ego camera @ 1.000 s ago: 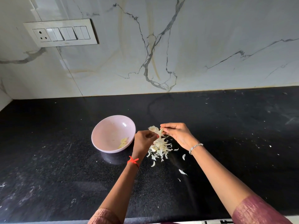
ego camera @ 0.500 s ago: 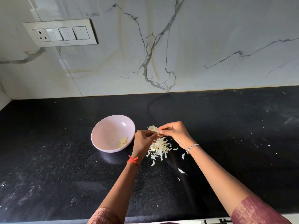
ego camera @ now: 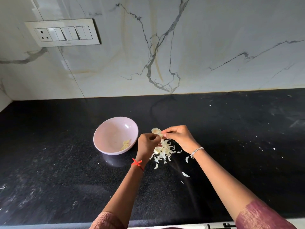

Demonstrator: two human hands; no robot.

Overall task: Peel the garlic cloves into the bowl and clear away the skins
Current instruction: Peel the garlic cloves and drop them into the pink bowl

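Head view, the only one. Both hands meet mid-frame, low over the black desk (ego camera: 66, 179). The right hand (ego camera: 179, 138) pinches a garlic piece (ego camera: 156, 131) between thumb and fingertips, the other fingers curled in. The left hand (ego camera: 146, 143) has its fingers curled tight at the piece's 6 o'clock edge and looks to pinch it too; the contact is partly hidden by its knuckles. The garlic piece is held up off the desk, papery skin on it, not yet peeled.

The pink bowl (ego camera: 112, 136) stands at 9 o'clock of the hands, just beside the left hand but not touching it. A few peeled cloves (ego camera: 125, 144) lie inside, against the wall at its 4 o'clock. The skin pile (ego camera: 164, 151) sits on the desk right under the hands, at 6 o'clock. Stray skins (ego camera: 185, 174) are scattered further out toward 5 o'clock.

Progress, as a judgement: partway. Some cloves are done and in the bowl, and one piece is in hand mid-peel. No other unpeeled garlic is visible on the desk, though the hands could hide some. Clearing the skins has not started: the pile and strays all lie on the desk.

A switch panel (ego camera: 63, 33) is on the marble wall (ego camera: 198, 47) at 10 o'clock of the frame.
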